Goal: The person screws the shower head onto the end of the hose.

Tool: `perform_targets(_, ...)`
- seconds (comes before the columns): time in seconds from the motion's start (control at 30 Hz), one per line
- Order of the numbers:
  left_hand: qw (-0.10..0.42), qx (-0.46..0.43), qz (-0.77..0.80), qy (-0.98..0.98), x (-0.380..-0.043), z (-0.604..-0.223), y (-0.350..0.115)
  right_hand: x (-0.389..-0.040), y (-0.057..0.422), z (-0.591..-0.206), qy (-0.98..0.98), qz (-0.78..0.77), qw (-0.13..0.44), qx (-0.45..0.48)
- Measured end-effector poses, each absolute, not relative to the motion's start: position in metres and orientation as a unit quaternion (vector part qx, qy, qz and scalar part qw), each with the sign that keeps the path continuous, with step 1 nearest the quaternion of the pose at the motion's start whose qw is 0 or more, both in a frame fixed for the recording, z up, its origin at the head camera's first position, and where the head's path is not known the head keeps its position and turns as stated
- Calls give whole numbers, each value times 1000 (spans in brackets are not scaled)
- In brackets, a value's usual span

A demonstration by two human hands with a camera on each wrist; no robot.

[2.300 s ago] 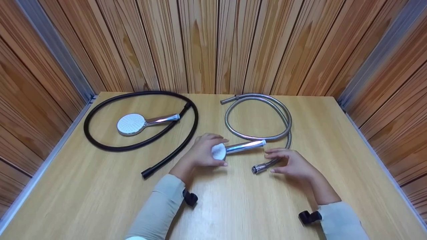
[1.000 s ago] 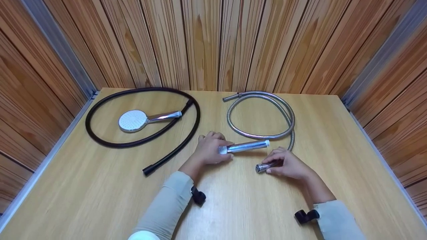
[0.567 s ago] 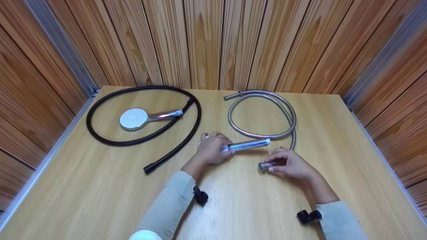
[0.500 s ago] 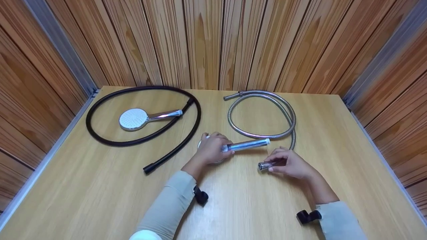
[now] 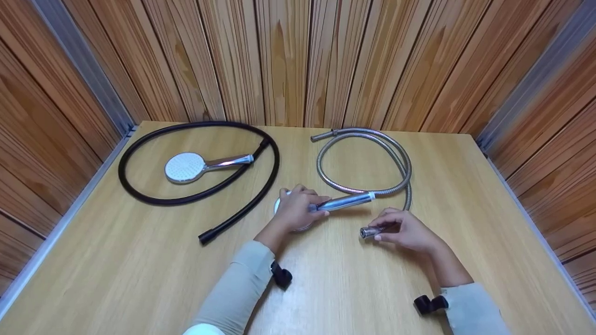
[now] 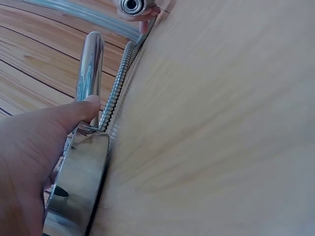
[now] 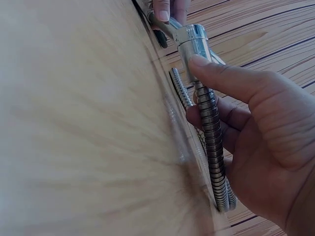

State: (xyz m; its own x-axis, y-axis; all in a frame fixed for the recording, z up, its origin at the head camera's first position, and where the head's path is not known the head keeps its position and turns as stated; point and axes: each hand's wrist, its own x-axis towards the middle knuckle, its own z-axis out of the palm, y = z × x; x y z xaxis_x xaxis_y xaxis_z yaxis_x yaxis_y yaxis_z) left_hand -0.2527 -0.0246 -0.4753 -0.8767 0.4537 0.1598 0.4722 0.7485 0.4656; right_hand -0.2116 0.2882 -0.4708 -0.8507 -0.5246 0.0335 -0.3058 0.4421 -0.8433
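Observation:
My left hand [image 5: 298, 209] grips a chrome hand shower [image 5: 349, 201] where its head meets the handle. The handle points right, and most of the round head is covered by the hand. In the left wrist view the thumb lies along the neck, above the rim of the shower head [image 6: 78, 172]. Thumb and fingers of my right hand [image 5: 402, 228] pinch the metal shower hose [image 5: 365, 190] just behind its end fitting [image 5: 370, 231]. The right wrist view shows the thumb on that chrome fitting [image 7: 194, 49], its open end facing away from the palm. Handle end and fitting are apart.
A second hand shower [image 5: 185, 167], with a white face, lies at the left on the wooden table [image 5: 139, 260]. Around it loops a black hose [image 5: 198, 202]. Wood-panelled walls [image 5: 284, 60] enclose the table at the back and sides.
My right hand has closed its fingers on the hose end, which it was only reaching around before. My left hand has moved right across the shower head to its neck, taking a firmer hold.

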Motion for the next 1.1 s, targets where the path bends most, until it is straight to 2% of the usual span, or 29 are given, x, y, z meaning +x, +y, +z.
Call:
perform_targets(0.23,11,-251,-280,-927,-253,-474,-25,-210,290,-465,855,-447,102,-242)
perform_targets(0.77,15,-296,-230,-927,-245,-471,-39,-206,293,-464,858,-441,78,-250)
perform_targets(1.1,28,-305,-215,-927,-240,-457,-50,-205,294,-457,846,-458,92,-258)
